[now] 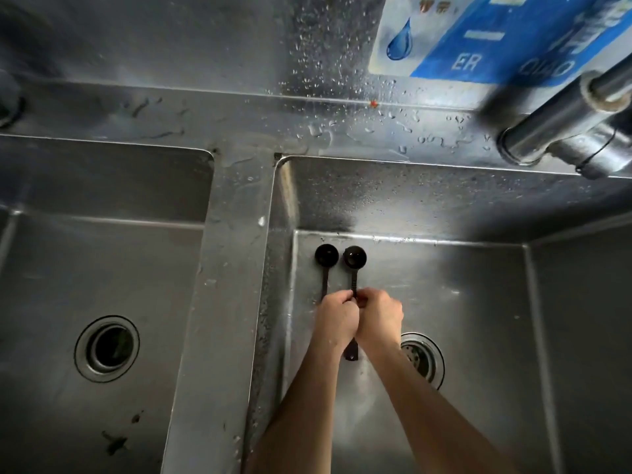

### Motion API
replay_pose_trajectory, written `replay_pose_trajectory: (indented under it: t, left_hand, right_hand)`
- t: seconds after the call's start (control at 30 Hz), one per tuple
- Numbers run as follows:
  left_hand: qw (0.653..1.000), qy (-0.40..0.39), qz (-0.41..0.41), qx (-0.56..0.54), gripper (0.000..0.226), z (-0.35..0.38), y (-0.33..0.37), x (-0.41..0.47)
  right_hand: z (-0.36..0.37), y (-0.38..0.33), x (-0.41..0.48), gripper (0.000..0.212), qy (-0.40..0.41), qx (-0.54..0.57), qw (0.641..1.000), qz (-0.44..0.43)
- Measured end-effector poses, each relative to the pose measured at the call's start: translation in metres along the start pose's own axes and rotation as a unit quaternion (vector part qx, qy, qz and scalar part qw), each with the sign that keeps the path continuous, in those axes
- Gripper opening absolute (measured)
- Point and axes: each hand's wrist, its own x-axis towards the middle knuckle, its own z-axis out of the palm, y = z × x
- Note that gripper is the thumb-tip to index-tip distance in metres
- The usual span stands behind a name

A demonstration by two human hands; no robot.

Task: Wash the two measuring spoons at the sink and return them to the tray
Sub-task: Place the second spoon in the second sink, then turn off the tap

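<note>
While both fists meet over the right basin, left hand grips left measuring spoon and right hand pinches right measuring spoon. Spoon bowls point beyond the knuckles toward the far-left corner. Left basin: dark specks.

Kitchen: steel double sink, faucet

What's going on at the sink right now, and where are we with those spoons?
A person is working over the right basin of a double steel sink. The left hand grips the left measuring spoon by its handle. The right hand pinches the right measuring spoon in its fingers. The hands touch and both bowls point away. No water stream shows from the faucet. No tray is in view, so the return is not yet done.
</note>
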Motion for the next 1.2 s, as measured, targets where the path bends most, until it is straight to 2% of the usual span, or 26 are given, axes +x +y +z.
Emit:
replay_pose_trajectory:
  t: [0.37, 0.53, 0.63, 0.7, 0.77, 0.83, 0.9, 1.03, 1.2]
  left_hand:
    - [0.999, 0.015, 0.013, 0.033, 0.036, -0.014, 0.016, -0.034]
    - [0.997, 0.002, 0.068, 0.02, 0.038, -0.034, 0.055, -0.079]
    - [0.989, -0.013, 0.134, 0.056, 0.044, -0.057, 0.081, -0.115]
    - [0.983, -0.01, 0.179, 0.042, 0.04, -0.084, 0.096, -0.141]
    - [0.977, -0.003, 0.211, -0.016, 0.033, -0.113, 0.109, -0.158]
    - [0.969, 0.019, 0.228, -0.092, 0.02, -0.15, 0.119, -0.169]
    - [0.958, 0.046, 0.243, -0.143, 0.017, -0.196, 0.127, -0.178]
    - [0.955, 0.087, 0.215, -0.187, 0.018, -0.293, 0.126, -0.189]
    - [0.963, 0.131, 0.163, -0.169, 0.026, -0.408, 0.106, -0.176]
  right_hand:
    - [-0.015, -0.011, -0.023, 0.018, 0.026, 0.035, 0.999, 0.021]
    - [-0.044, -0.043, -0.061, 0.023, 0.097, 0.159, 0.982, 0.009]
    - [-0.07, -0.07, -0.097, 0.025, 0.166, 0.253, 0.953, -0.006]
    - [-0.084, -0.094, -0.123, 0.028, 0.198, 0.293, 0.934, -0.041]
    - [-0.093, -0.119, -0.143, 0.025, 0.21, 0.341, 0.912, -0.085]
    - [-0.094, -0.151, -0.159, 0.025, 0.189, 0.391, 0.891, -0.13]
    - [-0.089, -0.189, -0.171, 0.027, 0.151, 0.422, 0.879, -0.162]
    - [-0.063, -0.261, -0.19, 0.022, 0.095, 0.4, 0.884, -0.222]
    - [-0.023, -0.342, -0.209, 0.023, 0.069, 0.375, 0.894, -0.237]
